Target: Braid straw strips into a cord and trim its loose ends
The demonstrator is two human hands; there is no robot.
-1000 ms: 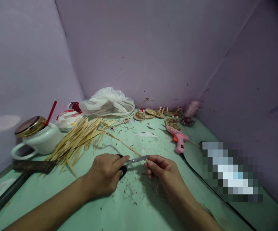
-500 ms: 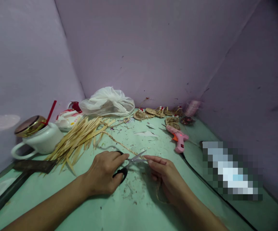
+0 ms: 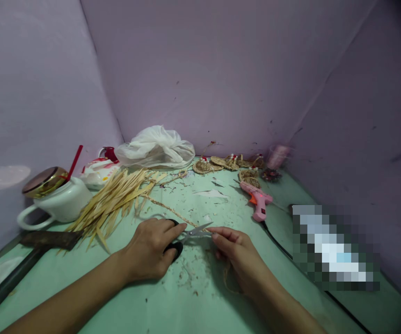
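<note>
My left hand (image 3: 155, 248) grips black-handled scissors (image 3: 190, 233), with finger and thumb in the loops and the blades a little apart, pointing right. A thin braided straw cord (image 3: 168, 208) runs from the straw strips down to my right hand (image 3: 237, 248), passing at the blades. The fingertips of my right hand pinch the cord close to the scissor tips. A loose end of cord (image 3: 226, 278) hangs in a curve below that hand. Whether the blades touch the cord is too small to tell.
Straw strips (image 3: 117, 199) lie at left beside a white mug (image 3: 64, 204) and a hammer (image 3: 52, 240). A pink glue gun (image 3: 258, 199) with a black cable lies at right. Woven straw pieces (image 3: 205, 166) and a white plastic bag (image 3: 158, 148) line the back wall.
The scissor blades have closed slightly. The cord's far end has shifted a little left and down. Both hands stay in nearly the same place.
</note>
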